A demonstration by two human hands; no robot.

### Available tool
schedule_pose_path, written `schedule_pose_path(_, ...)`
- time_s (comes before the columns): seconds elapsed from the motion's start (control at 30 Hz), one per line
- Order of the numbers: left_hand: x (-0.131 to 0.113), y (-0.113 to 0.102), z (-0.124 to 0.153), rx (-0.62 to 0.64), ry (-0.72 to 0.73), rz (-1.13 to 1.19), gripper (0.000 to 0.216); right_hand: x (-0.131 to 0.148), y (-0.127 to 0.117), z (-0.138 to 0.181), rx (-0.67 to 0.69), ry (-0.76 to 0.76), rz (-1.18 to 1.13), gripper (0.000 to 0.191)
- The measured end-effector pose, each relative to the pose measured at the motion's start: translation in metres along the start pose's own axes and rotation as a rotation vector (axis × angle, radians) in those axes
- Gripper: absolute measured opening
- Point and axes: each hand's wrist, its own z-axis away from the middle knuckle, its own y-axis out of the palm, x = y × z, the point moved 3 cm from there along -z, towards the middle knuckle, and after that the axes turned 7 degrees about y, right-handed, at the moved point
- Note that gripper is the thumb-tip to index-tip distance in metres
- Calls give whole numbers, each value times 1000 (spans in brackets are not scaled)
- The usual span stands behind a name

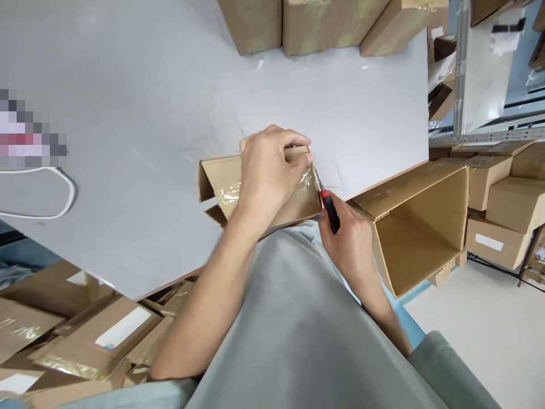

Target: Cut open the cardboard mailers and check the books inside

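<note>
A small cardboard box (293, 207) with clear tape across it lies at the near edge of the grey table (140, 113). Its left end gapes, with the flaps loose. My left hand (272, 165) is closed over the top of the box, thumb and fingers gripping near its right end. In my right hand (351, 236) is a red and black utility knife (330, 211). Its blade points away from me and lies against the box's right edge. How deep the tip goes I cannot tell.
Several taped cartons (323, 25) stand along the table's far side. A large open carton (419, 227) is at my right, below table height. Flattened cardboard (97, 335) is piled at lower left. A white cable (70, 193) loops on the left. Stacked boxes (511, 199) and metal shelving (462, 74) are beyond.
</note>
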Motion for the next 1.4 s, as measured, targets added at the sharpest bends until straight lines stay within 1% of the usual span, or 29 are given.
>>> schedule_pose_path(0.13,5,0,-1,65,-15,36,4,8,0,3,49,35,64,48)
schedule_pose_path(0.3,7,-1,1,75,4,32,10,17,2,4,70,62,138,53)
schedule_pose_path(0.4,8,2,3,47,14,39,11,24,3,7,81,86,215,55)
schedule_pose_path(0.53,17,7,7,-24,69,127,15,32,3,11,115,161,325,58)
schedule_pose_path(0.6,21,10,8,-41,76,141,18,35,2,11,144,181,331,59)
schedule_pose_path(0.73,25,13,11,-70,48,89,23,43,-6,7,176,189,298,59)
schedule_pose_path(0.83,23,15,15,-84,35,55,23,48,-15,4,185,177,284,55)
schedule_pose_path(1.0,19,20,24,-129,72,21,21,43,-27,3,259,180,309,41)
schedule_pose_path(1.13,21,23,26,-127,60,10,17,37,-31,4,228,119,295,36)
schedule_pose_path(1.2,22,23,26,-115,63,25,15,33,-29,5,244,107,303,34)
schedule_pose_path(1.3,22,24,30,-119,62,34,12,25,-23,4,320,175,350,32)
schedule_pose_path(1.4,22,25,31,-127,52,6,7,18,-22,5,339,224,371,32)
